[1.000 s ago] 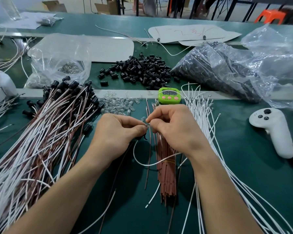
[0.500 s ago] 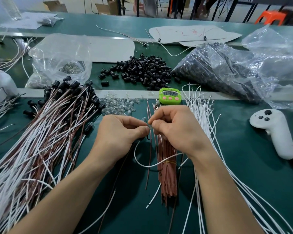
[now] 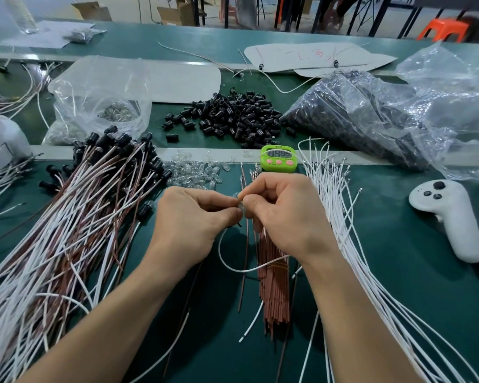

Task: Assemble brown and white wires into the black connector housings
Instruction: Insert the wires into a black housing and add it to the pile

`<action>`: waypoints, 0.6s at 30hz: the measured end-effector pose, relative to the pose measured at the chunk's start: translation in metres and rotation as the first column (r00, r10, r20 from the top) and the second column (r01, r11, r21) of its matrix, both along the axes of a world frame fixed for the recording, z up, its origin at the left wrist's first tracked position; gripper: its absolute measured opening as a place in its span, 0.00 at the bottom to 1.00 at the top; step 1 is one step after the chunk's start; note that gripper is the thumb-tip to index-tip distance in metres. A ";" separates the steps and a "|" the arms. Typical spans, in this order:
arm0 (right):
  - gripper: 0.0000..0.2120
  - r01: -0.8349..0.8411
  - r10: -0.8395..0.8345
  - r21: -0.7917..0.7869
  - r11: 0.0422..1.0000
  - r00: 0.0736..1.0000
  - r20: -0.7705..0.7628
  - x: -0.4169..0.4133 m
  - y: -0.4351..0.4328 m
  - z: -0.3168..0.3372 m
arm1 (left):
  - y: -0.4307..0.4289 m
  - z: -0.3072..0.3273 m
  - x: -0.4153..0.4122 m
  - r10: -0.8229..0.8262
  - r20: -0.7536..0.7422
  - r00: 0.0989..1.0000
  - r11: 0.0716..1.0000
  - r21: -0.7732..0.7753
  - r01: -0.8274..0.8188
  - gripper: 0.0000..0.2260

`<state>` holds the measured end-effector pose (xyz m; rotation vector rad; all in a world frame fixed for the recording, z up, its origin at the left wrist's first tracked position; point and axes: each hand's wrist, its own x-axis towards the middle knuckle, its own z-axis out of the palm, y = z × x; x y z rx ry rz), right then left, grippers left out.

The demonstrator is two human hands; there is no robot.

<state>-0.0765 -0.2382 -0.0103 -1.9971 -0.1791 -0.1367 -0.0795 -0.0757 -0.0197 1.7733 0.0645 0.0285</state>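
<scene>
Your left grip (image 3: 194, 225) and right grip (image 3: 285, 217) meet fingertip to fingertip, both curled tight and pinching a small clear piece (image 3: 239, 205) above the desk (image 3: 404, 286). A white wire (image 3: 233, 266) loops down from under the left grip toward your right wrist. The brown wire bundle (image 3: 274, 294) lies directly beneath the right grip, and the fan of white wires (image 3: 340, 239) crowds just beside your right forearm. Finished leads (image 3: 67, 230) press in near your left forearm. Loose black connector housings (image 3: 233, 117) sit well beyond, past the green timer (image 3: 278, 159). Bare desk opens between the white fan and the white controller (image 3: 451, 217).
</scene>
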 end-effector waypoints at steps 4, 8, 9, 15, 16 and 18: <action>0.11 0.005 -0.005 0.041 0.999 1.000 0.002 0.001 0.002 -0.001 | 0.001 0.000 -0.001 0.000 0.012 1.000 1.000 0.003 0.000 0.09; 0.11 0.007 -0.008 0.099 0.995 1.000 0.014 0.001 0.003 -0.003 | 0.001 0.000 -0.003 0.008 0.047 0.999 1.000 -0.011 -0.007 0.08; 0.10 0.008 -0.010 0.112 0.994 1.000 0.018 0.000 0.003 -0.003 | 0.001 0.001 -0.003 0.010 0.052 0.999 1.000 -0.015 -0.009 0.08; 0.11 0.034 -0.037 0.084 0.996 0.999 0.030 0.000 0.006 -0.007 | 0.002 0.000 -0.002 0.016 0.063 0.998 1.000 0.004 -0.016 0.08; 0.11 0.034 -0.037 0.077 0.996 0.999 0.034 0.000 0.006 -0.007 | 0.002 0.000 -0.003 0.013 0.067 0.998 1.000 0.001 -0.013 0.08; 0.10 0.030 -0.033 0.062 0.998 0.999 0.042 0.000 0.006 -0.007 | 0.002 0.001 -0.003 0.002 0.075 0.997 1.000 0.004 -0.003 0.09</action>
